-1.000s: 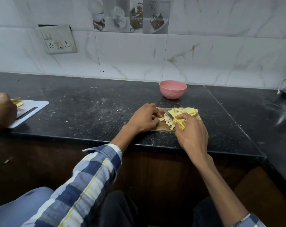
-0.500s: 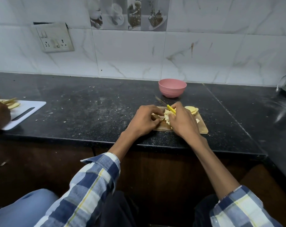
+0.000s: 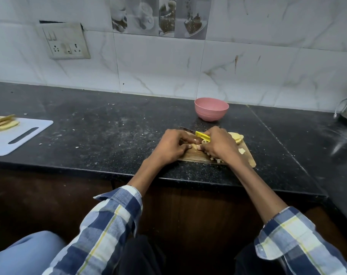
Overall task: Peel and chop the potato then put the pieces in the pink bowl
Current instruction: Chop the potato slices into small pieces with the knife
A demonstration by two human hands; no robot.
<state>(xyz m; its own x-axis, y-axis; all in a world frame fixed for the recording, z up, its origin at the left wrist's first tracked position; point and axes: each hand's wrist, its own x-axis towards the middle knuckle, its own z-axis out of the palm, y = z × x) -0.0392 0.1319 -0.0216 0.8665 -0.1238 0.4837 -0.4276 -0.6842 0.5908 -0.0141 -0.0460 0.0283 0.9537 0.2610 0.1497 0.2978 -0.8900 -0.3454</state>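
Head view: we saw both hands together over the wooden cutting board (image 3: pixel 248 157) at the front edge of the black counter (image 3: pixel 109 135). The right hand (image 3: pixel 220 144) had its fingers curled round the yellow handle of the knife (image 3: pixel 202 135); the blade pointed away to the left, lying across the top of the left hand (image 3: pixel 171 145). The left hand's fingers were curled down onto the board, fingertips against the potato pieces (image 3: pixel 195 146); whether they pinched any piece we could not tell. More small cubes lay along the board's near edge under the right wrist. A few uncut potato slices (image 3: pixel 236 136) sat stacked at the board's far right. The pink bowl (image 3: pixel 211 109) stood upright just behind the board, apart from it. Far left: a white cutting board (image 3: pixel 19 135) bearing other slices.
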